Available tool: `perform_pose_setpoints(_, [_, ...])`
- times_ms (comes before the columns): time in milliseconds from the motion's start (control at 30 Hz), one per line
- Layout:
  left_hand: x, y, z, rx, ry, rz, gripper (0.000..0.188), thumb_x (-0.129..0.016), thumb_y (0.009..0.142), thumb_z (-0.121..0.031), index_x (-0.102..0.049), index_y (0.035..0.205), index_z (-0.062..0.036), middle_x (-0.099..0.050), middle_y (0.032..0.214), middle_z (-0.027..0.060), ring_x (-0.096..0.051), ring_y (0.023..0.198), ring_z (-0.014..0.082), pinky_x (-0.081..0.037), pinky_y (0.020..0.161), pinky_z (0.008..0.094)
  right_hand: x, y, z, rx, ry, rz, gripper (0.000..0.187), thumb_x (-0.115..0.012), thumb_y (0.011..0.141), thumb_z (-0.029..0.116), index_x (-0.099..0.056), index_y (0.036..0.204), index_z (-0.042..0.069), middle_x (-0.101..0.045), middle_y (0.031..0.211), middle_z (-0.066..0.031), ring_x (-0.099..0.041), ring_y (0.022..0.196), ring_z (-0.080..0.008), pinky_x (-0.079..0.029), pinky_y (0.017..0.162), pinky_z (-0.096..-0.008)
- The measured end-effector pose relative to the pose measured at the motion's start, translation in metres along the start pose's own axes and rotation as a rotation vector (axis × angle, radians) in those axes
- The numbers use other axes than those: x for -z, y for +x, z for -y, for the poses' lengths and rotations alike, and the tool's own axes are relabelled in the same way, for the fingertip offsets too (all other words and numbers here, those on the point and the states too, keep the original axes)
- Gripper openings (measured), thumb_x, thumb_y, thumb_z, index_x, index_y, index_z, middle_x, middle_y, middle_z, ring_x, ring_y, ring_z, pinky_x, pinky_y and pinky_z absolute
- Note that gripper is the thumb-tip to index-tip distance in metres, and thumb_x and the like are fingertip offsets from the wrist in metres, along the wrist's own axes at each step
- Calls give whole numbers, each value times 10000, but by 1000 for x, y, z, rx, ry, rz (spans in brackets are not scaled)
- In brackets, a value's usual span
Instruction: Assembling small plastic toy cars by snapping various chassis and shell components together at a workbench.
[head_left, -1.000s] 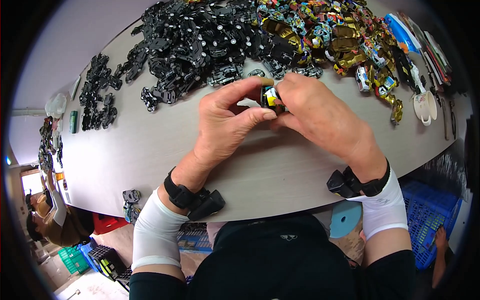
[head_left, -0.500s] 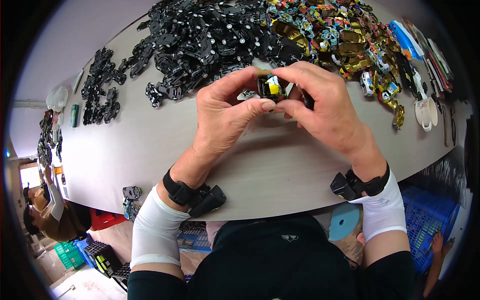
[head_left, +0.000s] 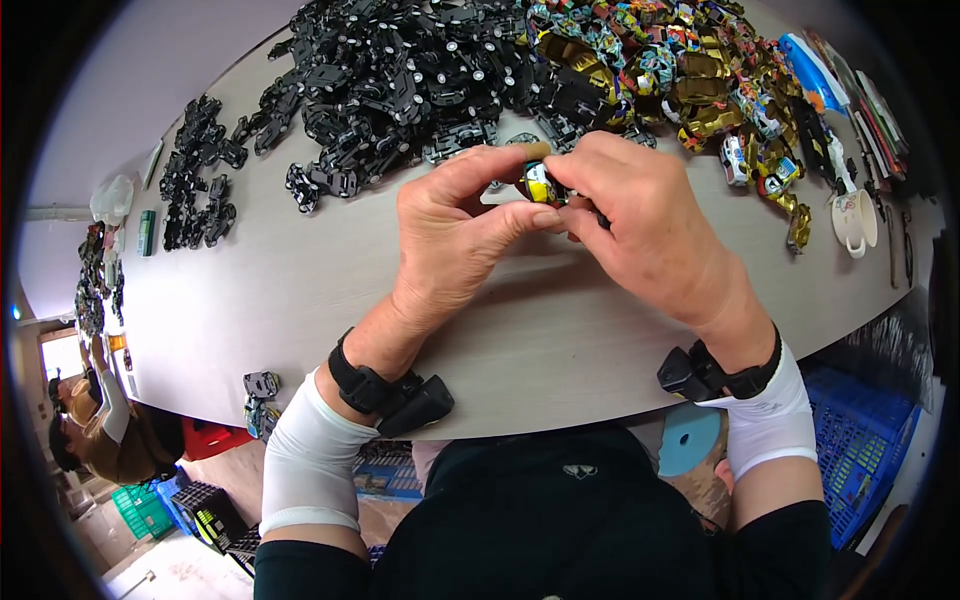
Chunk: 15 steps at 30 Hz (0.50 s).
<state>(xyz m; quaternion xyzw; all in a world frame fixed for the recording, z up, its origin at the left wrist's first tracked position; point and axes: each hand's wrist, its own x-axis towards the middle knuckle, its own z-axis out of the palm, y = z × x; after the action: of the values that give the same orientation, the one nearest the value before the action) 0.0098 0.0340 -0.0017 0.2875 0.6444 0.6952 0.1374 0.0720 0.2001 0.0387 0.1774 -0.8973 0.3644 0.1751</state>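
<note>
Toy car (head_left: 540, 186), small, patterned in yellow and white with dark edges, sits above the table between both hands. Fingers cover much of it, so its front and long axis cannot be told; the patterned side faces up toward the camera. The left hand (head_left: 447, 222) grips it between thumb and fingers; the right hand (head_left: 650, 215) has bent fingers at its right side, their exact hold hidden. On the pale table (head_left: 300, 320) lie heaped black car chassis (head_left: 395, 85), gold and multicoloured car shells (head_left: 697, 92) and a white mug (head_left: 853, 222). A blue crate (head_left: 862, 440) stands lower right.
</note>
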Motion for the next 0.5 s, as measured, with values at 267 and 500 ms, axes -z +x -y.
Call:
perform_pose_setpoints(267, [6, 7, -5, 226, -428, -98, 269, -632, 840, -57, -557, 1078, 44, -621, 867, 97, -626, 702, 144, -573, 587, 268, -5, 2, 3, -374, 481, -62, 205, -717, 730, 74, -590, 856, -26, -622, 681, -76, -577, 519, -89, -454, 470, -213])
perform_pose_setpoints(500, [15, 12, -12, 393, -242, 159, 222, -614, 852, -72, -543, 1013, 64, -605, 810, 113, -614, 580, 159, -529, 475, 247, -3, -2, -18, -242, 311, 59, 285, -730, 737, 142, -595, 927, -23, -600, 648, -87, -574, 561, -115, -438, 512, -267])
